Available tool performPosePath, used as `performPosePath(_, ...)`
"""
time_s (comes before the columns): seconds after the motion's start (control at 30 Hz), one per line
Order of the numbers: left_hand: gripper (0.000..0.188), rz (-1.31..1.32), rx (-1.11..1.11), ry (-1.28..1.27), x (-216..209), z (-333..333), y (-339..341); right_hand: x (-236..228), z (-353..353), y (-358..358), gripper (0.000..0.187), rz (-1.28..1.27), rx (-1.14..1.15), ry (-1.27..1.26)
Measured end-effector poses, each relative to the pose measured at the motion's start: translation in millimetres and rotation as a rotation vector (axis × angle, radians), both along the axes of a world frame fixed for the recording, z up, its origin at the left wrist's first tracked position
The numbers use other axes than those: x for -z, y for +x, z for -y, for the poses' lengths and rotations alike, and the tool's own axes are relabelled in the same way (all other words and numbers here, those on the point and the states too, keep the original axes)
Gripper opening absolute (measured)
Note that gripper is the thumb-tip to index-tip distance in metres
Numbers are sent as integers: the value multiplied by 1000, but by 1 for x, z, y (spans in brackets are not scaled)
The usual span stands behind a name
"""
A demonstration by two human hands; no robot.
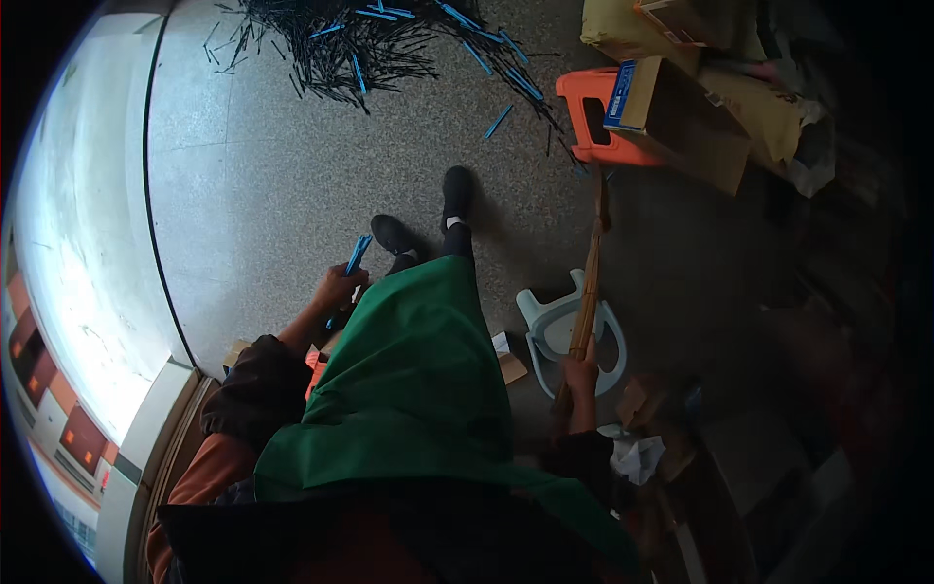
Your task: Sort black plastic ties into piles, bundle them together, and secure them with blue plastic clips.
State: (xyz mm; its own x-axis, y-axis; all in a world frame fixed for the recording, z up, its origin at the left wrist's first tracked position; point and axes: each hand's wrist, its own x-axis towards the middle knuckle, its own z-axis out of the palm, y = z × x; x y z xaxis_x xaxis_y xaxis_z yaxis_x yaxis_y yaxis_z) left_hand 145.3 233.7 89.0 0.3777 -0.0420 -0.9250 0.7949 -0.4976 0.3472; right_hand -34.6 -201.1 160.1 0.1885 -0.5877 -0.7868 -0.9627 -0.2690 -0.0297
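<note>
My left hand (338, 289) is closed around a small bunch of blue sticks (359, 253), which point up and away from me, left of the green apron (409, 341). On the right, my right hand (581, 374) grips a long, thin brown bundle (587, 302) that looks like wooden or bamboo strips. It reaches forward over a pale blue plastic stool (536, 310) toward an orange plastic stool (623, 149). On the floor ahead lies a heap of thin black sticks (336, 58), with blue sticks (499, 122) scattered on and beside it.
An open cardboard box (696, 122) rests on the orange stool, with more cartons (623, 34) behind it. Crumpled white paper (638, 457) and other clutter lie at my lower right. A pale ledge (161, 419) runs along the left, beside a bright opening. My shoes (457, 193) stand mid-floor.
</note>
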Motion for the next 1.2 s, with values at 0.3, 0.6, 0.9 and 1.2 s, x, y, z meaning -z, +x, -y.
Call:
performPosePath(0.3,21,-110,116,134,-18,23,22,61,57,81,77,-194,-102,-50)
performPosePath(0.6,23,-116,156,96,-17,38,22,66,-50,112,84,-168,-102,207)
performPosePath(0.9,22,-6,60,83,4,-7,-5,41,-75,106,90,208,-66,245)
performPosePath(1.2,25,16,21,92,0,-21,-25,91,-130,271,40,386,443,469)
